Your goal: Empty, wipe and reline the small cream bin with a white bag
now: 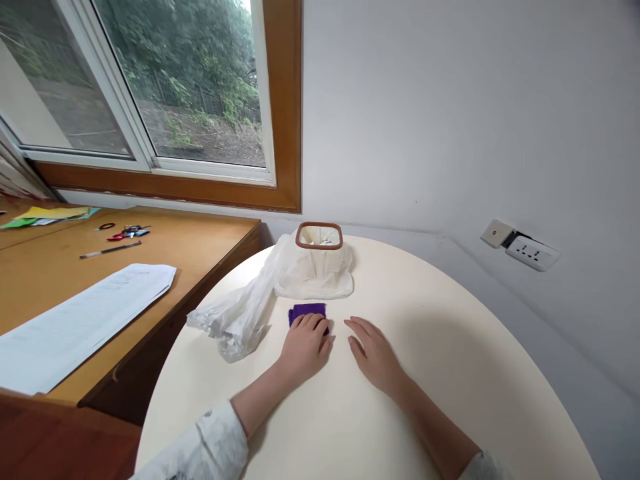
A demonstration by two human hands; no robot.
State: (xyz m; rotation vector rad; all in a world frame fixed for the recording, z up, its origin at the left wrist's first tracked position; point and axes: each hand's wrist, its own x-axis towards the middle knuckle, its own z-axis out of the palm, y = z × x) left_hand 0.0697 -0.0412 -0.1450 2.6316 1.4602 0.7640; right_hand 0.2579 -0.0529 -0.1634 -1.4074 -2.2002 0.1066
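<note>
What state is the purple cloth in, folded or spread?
Folded, by the look of it: the purple cloth lies as a compact, straight-edged patch, partly under the left hand. Layer count: cannot tell.

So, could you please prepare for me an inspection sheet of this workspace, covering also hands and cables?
Surface: round table, pale, with a shadow at the right.
Job's things: purple cloth, partly covered by the left hand.
Clutter: bin with brown rim, behind the cloth; white bag around it, trailing left; papers and pen on the desk.
Hands: left hand rests on the cloth; right hand is apart from it, holding nothing.
Cables: nothing seen.
Surroundings: window, wall, socket at right.
</note>
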